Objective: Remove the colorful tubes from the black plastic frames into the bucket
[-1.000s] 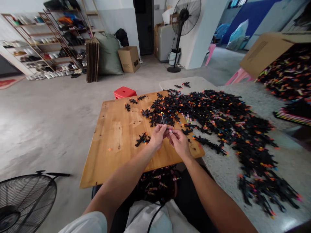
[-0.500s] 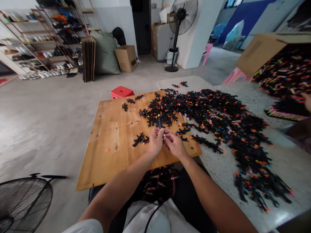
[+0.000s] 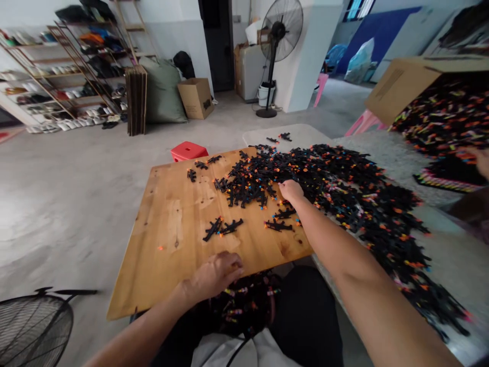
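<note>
Littering a knotty wooden tabletop, angular black toy guns, hands apart, grip unclear

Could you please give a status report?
Left hand over near edge of wooden tabletop. Right hand at toy gun pile, grasp unclear. Other person's hand far right, out of the way.

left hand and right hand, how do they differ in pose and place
The left hand is by the near edge of the wooden board; the right hand is farther out, at the pile of black toy guns.
The left hand looks larger in the picture, the right hand smaller.
Both are bare; whether either holds anything is unclear.
</note>
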Demonstrator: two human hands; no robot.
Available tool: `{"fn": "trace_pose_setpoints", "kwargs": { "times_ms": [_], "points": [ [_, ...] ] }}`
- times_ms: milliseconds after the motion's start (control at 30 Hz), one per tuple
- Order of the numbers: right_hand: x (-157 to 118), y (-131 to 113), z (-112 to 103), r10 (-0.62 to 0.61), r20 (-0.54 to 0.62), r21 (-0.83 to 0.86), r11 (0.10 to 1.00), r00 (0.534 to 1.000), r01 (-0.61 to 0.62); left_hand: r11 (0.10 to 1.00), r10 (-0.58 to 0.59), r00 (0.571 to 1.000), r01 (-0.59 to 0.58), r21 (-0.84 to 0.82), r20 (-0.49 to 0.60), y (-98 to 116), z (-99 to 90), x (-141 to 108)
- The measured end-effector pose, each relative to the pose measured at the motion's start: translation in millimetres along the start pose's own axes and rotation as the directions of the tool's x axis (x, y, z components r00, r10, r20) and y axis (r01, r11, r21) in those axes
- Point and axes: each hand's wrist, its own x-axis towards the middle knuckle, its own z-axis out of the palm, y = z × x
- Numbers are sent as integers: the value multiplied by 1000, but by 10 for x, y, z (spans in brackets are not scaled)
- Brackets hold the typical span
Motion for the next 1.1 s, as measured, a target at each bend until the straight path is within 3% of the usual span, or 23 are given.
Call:
{"fn": "trace_pose_setpoints", "kwargs": {
  "times_ms": [133, 233, 300, 400, 500, 600, 767, 933, 1000, 1033, 1100],
  "points": [
    [225, -87, 72, 41, 45, -50, 998, 998, -39, 993, 117, 966, -113, 29, -232, -101, -160, 428],
    [322, -100, 81, 28, 78, -73, 997, 997, -23, 959, 260, 909, -202, 201, -325, -120, -270, 959],
    [357, -74, 72, 4, 104, -88, 996, 995, 5, 909, 348, 886, -238, 343, -307, -81, -301, 1386],
    [379, 14, 35, -47, 154, -112, 992, 987, 65, 812, 418, 886, -264, 521, -202, 5, -289, 2040],
    [378, 126, -10, -70, 181, -139, 986, 981, 96, 754, 391, 911, -234, 614, -133, 50, -236, 2561],
    [335, 218, -25, -49, 146, -159, 985, 988, 73, 731, 372, 920, -208, 650, -123, 33, -176, 2883],
    [101, 328, -25, -21, 28, -103, 994, 999, 23, 710, 415, 896, -210, 672, -159, -57, -158, 3060],
    [-327, 336, -41, -128, -17, 95, 987, 992, 129, 799, 474, 832, -270, 537, -287, -73, -264, 2818],
    [-555, 271, -18, -174, -3, 336, 927, 985, 165, 912, 382, 827, -264, 314, -412, -30, -294, 2631],
    [-680, 224, 2, -188, 8, 484, 860, 982, 160, 961, 277, 826, -241, 138, -491, 2, -297, 2532],
    [-938, 110, 54, -205, 29, 723, 680, 978, 121, 935, -2, 817, -203, -291, -577, 77, -272, 2341]
  ]
}}
